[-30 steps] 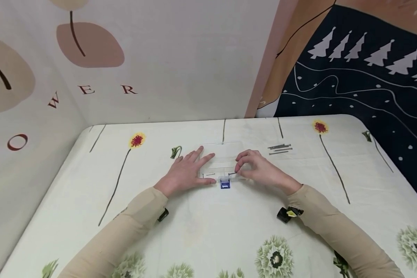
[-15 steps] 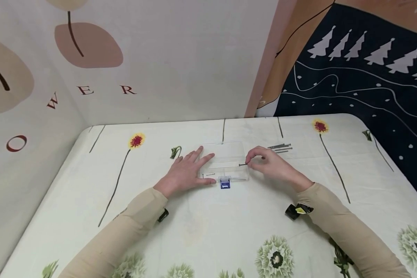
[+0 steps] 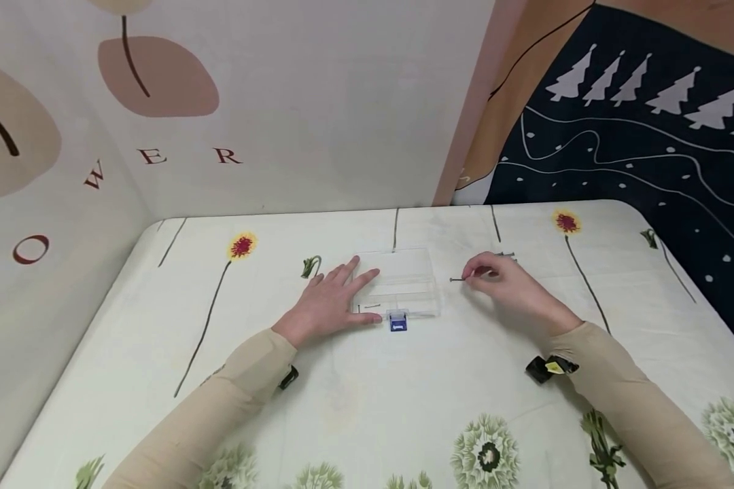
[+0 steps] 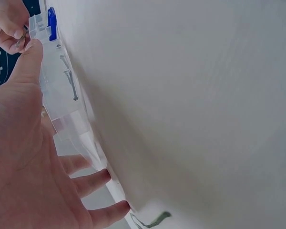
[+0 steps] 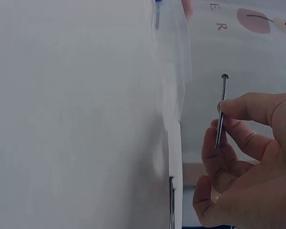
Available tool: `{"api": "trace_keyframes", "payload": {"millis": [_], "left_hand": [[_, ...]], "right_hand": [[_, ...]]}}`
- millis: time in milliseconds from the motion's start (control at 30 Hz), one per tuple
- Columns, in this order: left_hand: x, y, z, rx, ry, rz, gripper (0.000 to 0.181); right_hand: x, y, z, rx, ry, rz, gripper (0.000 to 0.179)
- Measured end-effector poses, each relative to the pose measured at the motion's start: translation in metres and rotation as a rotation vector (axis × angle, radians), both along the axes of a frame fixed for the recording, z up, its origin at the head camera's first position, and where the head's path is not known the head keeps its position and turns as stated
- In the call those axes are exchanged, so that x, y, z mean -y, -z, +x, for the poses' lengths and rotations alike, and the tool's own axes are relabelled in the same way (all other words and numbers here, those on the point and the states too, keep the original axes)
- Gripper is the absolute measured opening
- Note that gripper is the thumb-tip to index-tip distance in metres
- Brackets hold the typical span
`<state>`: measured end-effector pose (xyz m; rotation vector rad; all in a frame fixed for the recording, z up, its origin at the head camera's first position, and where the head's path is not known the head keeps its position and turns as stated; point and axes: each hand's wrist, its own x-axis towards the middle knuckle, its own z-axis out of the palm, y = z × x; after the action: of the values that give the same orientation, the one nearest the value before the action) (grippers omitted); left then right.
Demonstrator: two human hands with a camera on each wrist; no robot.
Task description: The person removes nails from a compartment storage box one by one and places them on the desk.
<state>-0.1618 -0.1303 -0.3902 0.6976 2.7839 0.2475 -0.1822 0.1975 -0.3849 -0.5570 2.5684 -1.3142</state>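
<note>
A clear plastic box with a blue latch lies with its lid raised back on the cloth. My left hand rests on its left side, fingers spread. Inside the front left compartment are a few nails. To the right of the box, my right hand pinches a steel nail between thumb and fingertips, above the cloth; its head points left in the head view. Behind that hand lie loose nails, mostly hidden by it.
The table is covered by a white flowered cloth. A printed wall sheet rises at the back, and a dark cloth with white trees hangs at the right.
My right hand has moved right and slightly back, carrying the nail from over the box's front right part to beside the loose nails. My left hand has stayed in place.
</note>
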Motion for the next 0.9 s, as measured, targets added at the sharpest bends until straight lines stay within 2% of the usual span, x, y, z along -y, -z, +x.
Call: {"api": "trace_keyframes", "payload": {"millis": [467, 900], "left_hand": [[-0.001, 0.002, -0.001, 0.004, -0.004, -0.015, 0.087], [-0.001, 0.003, -0.001, 0.002, 0.006, -0.009, 0.087]], "right_hand": [[-0.036, -0.005, -0.005, 0.011, 0.058, 0.074, 0.015], [-0.058, 0.005, -0.016, 0.014, 0.076, 0.182, 0.014]]}}
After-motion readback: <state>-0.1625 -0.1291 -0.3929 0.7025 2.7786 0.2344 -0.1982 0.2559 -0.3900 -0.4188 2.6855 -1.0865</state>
